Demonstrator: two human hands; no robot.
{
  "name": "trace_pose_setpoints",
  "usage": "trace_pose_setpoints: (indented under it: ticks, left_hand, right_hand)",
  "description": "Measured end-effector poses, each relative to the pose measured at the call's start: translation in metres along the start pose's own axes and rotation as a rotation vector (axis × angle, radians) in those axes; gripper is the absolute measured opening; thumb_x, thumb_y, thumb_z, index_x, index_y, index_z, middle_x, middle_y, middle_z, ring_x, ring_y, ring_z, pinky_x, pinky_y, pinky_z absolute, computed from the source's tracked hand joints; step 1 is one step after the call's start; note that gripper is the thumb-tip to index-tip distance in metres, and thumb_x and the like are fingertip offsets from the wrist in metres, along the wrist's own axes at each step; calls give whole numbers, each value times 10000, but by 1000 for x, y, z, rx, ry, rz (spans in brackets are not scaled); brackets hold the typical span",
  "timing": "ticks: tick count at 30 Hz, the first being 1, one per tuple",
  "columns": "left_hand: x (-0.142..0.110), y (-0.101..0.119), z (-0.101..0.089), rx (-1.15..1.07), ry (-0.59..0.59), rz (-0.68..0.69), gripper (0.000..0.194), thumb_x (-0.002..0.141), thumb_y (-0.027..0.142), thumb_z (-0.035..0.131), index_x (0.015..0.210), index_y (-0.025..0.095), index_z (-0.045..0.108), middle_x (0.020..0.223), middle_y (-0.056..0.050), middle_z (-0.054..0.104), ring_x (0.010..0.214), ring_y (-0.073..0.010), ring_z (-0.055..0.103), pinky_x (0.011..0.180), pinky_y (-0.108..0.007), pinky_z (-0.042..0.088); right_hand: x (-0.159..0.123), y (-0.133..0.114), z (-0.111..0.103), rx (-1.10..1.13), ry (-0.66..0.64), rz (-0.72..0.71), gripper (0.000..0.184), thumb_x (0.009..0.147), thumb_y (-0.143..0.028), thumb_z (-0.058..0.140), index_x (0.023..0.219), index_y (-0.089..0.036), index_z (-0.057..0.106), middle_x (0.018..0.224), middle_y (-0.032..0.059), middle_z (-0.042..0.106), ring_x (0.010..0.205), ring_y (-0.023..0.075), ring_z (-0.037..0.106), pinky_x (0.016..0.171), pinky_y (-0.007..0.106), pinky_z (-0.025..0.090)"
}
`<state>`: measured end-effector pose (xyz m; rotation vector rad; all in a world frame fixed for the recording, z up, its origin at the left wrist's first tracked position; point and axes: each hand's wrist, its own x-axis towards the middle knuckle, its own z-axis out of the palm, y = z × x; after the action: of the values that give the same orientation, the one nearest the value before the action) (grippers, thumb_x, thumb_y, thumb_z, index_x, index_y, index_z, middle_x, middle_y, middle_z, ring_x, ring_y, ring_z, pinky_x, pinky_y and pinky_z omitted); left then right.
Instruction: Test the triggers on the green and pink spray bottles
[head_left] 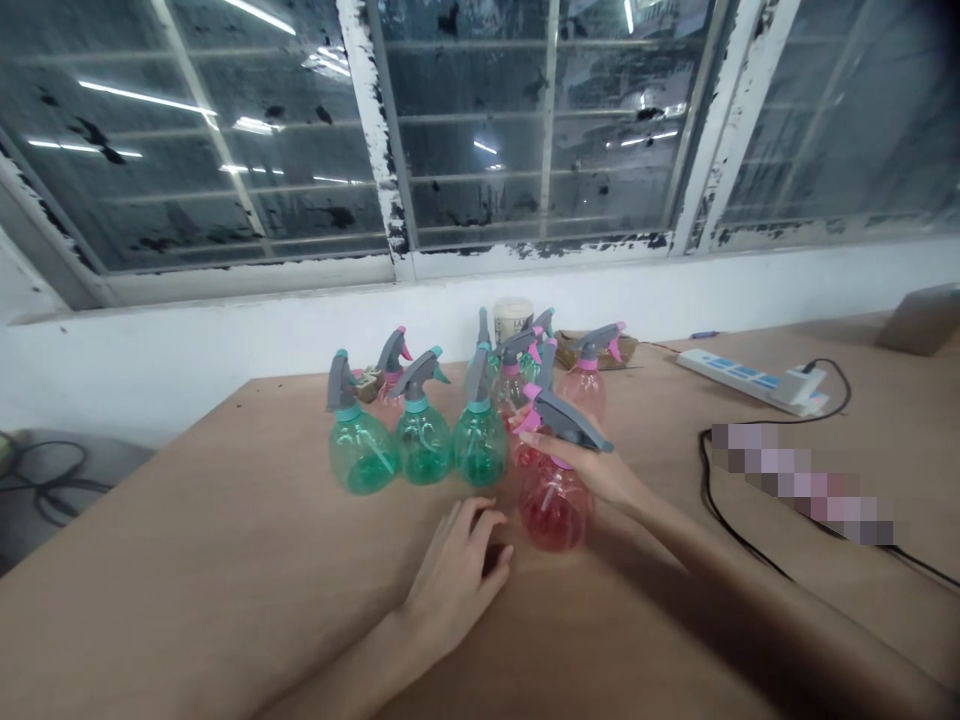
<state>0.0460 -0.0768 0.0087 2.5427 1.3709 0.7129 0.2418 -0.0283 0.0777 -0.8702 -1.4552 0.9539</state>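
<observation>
r. hand (581, 462) has its fingers closed round the neck of a red spray bottle (556, 510) w/ a gray & pink top, near the middle of the wood table (187, 560), in front of the other bottles. can't tell if its bottom touches the tabletop. l. hand (454, 575) is just left of it, palm side turned to the bottle, fingers softly bent & a small gap btwn thumb and fingers. the l. fingertips are near the bottle but apart from it.

three green spray bottles stand in a front row: left one (362, 452), mid one (424, 442), right one (481, 445). they're close tog., w/ little room btwn. more red & green bottles bunch behind, nr the wall (292, 345), & a white tub (514, 315) is at the back. a pink bottle (585, 385) stands at the right end of the bunch.

table's left edge slants from the wall down to the lower left; a wide bit of tabletop lies btwn that edge & the l. hand. on the right there's less room: a white power strip (750, 380) & a black cord (705, 470) lie past the r. arm, and a box (921, 320) sits nr the far right edge of the view.
</observation>
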Motion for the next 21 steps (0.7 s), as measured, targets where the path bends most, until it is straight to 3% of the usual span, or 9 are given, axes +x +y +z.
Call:
trace_pose_setpoints:
  ticks: [9,21]
  left_hand:
    - [0,1,1,164,-10,9,289,884,270,464,1151,179,529,1270,-113,511,1162,-272,493,950,-453,439]
    - [0,0,1,171,-60,32,344,908,315,439,1212,172,515,1347,-122,471,1249,-271,426,996,-455,409]
  right_hand:
    - [-5,2,-7,-52,-20,61,202,712,-388,679,832,-234,627,848,0,631,793,172,586,782,338,459]
    - [-5,3,-5,-15,-16,88,185,712,-375,678,831,-239,635,873,1,651,796,184,603,789,354,458]
